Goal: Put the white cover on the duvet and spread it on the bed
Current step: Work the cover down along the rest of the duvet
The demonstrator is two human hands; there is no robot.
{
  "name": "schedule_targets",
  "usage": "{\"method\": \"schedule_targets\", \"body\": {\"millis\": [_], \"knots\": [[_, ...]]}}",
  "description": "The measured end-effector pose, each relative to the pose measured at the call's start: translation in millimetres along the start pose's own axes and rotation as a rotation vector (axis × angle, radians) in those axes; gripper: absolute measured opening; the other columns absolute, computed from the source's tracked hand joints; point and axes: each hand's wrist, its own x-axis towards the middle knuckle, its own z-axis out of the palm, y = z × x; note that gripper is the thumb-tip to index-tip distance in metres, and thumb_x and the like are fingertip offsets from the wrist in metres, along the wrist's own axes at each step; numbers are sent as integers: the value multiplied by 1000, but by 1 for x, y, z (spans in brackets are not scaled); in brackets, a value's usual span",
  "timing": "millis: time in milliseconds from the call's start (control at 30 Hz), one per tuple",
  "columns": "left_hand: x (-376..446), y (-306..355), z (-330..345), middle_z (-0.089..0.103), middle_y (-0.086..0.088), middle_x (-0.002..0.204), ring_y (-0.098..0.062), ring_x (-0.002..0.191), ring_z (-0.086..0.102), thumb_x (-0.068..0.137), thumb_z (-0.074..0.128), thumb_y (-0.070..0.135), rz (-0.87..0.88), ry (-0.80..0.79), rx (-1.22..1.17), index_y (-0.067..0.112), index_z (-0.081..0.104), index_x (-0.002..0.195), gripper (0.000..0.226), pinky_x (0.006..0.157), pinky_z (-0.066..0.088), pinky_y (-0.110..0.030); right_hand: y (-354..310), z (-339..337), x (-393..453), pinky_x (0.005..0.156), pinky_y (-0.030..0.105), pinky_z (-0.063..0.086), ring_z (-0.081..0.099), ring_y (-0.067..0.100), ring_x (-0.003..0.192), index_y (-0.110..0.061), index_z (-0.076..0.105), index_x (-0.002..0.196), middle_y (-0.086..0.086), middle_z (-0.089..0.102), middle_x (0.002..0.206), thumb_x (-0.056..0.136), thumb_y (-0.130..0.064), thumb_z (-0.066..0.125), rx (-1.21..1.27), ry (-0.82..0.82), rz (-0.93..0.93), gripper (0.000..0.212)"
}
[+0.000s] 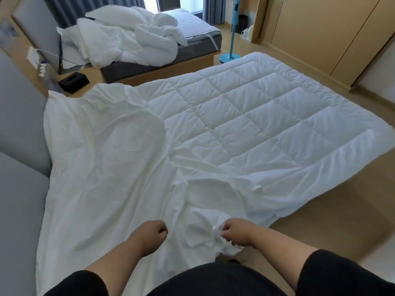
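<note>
Here I am standing at the side of the bed (pixel 23 210), near the headboard (pixel 19 116), gripping the cover (pixel 102 171) along its near edge. My left hand (pixel 152 230) is curled into a fist on the smooth cloth, fingers folded under, so I judge it is pinching a fold, though the pinch itself is hidden. My right hand (pixel 236 231) is clamped on a bunched wad of the cover, fingers wrapped into the gathers. I am holding the two apart so that the edge between them is kept taut and I can work the fabric along.

The duvet (pixel 245 116), quilted in squares, is lying flat across the bed, its far end reaching the foot end. The cover is lying over its head end only, rumpled, with the rest of the quilting bare. So the covering is partly done, I think. Next I would need to draw the cover toward the foot.

Another bed (pixel 162 69) with heaped bedding is standing beyond, and a fan (pixel 233 30).
</note>
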Motion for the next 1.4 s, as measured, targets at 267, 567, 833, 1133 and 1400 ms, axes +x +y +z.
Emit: {"method": "schedule_targets", "body": {"millis": [267, 567, 833, 1133, 1400], "knots": [[36, 61, -2, 69, 9, 85, -14, 79, 66, 95, 46, 24, -67, 43, -288, 23, 66, 90, 20, 73, 54, -32, 36, -50, 27, 78, 26, 54, 69, 17, 97, -14, 64, 114, 2, 70, 107, 102, -31, 49, 66, -10, 33, 26], [93, 40, 0, 70, 5, 86, -15, 79, 67, 97, 47, 22, -135, -3, -436, 22, 65, 91, 19, 71, 52, -29, 23, -106, 71, 77, 28, 51, 70, 14, 90, -14, 65, 112, -2, 71, 102, 104, -36, 44, 68, 21, 142, 31], [137, 32, -21, 69, 7, 86, -18, 82, 66, 98, 46, 24, -108, -75, -462, 21, 65, 90, 21, 78, 54, -36, -7, -158, 129, 81, 35, 48, 64, 23, 92, -4, 67, 107, 10, 69, 102, 103, -36, 45, 4, 134, 171, 39], [165, 33, -12, 54, 4, 131, -17, 111, 58, 94, 56, 34, -372, -3, -466, 25, 56, 126, 33, 87, 46, -28, -43, -200, 286, 97, 37, 40, 52, 31, 127, -14, 47, 145, 11, 52, 143, 92, -46, 66, 191, 93, 67, 64], [162, 13, 81, 46, -8, 137, -32, 124, 50, 82, 69, 51, -768, -33, -473, 19, 45, 138, 69, 98, 46, -40, -37, -121, 300, 94, 49, 56, 73, 30, 97, -20, 68, 120, 9, 76, 110, 67, -49, 80, 413, -521, 92, 62]]}}
